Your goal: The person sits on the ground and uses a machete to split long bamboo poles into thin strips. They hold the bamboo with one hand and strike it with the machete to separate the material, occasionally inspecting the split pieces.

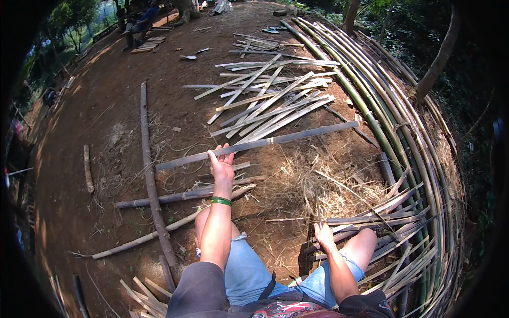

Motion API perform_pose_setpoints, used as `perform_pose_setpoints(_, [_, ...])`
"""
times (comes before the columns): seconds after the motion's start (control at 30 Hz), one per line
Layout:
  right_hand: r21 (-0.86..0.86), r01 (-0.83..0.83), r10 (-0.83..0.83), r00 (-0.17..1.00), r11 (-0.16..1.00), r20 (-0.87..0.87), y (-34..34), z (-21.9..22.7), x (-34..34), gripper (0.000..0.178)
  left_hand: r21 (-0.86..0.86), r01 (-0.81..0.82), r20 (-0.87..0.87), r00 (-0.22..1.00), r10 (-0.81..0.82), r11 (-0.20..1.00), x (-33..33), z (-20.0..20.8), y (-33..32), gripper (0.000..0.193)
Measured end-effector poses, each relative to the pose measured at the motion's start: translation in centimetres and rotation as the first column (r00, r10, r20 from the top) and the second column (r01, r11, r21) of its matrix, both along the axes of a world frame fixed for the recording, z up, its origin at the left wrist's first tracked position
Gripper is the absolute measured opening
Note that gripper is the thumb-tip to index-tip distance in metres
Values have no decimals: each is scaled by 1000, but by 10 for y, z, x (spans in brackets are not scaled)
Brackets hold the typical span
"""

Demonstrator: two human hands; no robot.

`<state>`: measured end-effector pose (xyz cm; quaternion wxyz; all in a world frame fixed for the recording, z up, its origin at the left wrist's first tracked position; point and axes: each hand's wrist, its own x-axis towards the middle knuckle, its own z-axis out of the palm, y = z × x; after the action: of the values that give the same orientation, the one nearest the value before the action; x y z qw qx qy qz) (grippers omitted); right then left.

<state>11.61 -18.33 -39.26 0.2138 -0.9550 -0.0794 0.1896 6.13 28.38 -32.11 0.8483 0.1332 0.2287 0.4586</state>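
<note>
My left hand reaches forward, its thumb and fingers around a long, flat, greyish bamboo strip. The strip lies crosswise, its right end raised a little toward the far side. My right hand is closed near my right knee. A thin, dark, narrow thing seems to rise from that fist, but it blends into the shavings behind it, so its kind cannot be told. Pale curly bamboo shavings are heaped beyond my right hand. Split bamboo pieces lie right beside it.
Cut bamboo strips are piled ahead. Long bamboo poles curve along the right side. A thin log lies on the bare soil at left, crossed by a branch. More strips lie near left. A person sits far off.
</note>
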Motion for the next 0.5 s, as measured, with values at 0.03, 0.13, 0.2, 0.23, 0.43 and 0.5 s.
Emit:
perform_pose_setpoints(0.03, [-1,0,0,1000,1000,-3,0,-1,-1,49,-7,3,-4,1000,-3,1000,-1,1,-1,56])
perform_pose_setpoints(0.13, [-16,5,-4,1000,1000,7,-1,-2,1,49,-17,4,-16,1000,-5,1000,-2,5,-3,55])
perform_pose_setpoints(0.2, [-19,-17,17,1000,1000,25,-1,-3,1,49,7,3,-19,1000,-3,1000,-3,5,-5,54])
perform_pose_setpoints(0.23, [-19,-20,21,999,1000,29,-2,-5,1,49,11,2,-21,1000,-2,1000,-4,6,-5,54])
perform_pose_setpoints(0.43, [3,-12,12,999,1000,35,3,-1,0,47,-5,-3,-13,1000,3,1000,-8,9,-4,55])
perform_pose_setpoints(0.5, [-10,-17,18,999,1000,32,2,-3,2,46,15,-4,-19,1000,5,1000,-9,14,-5,56])
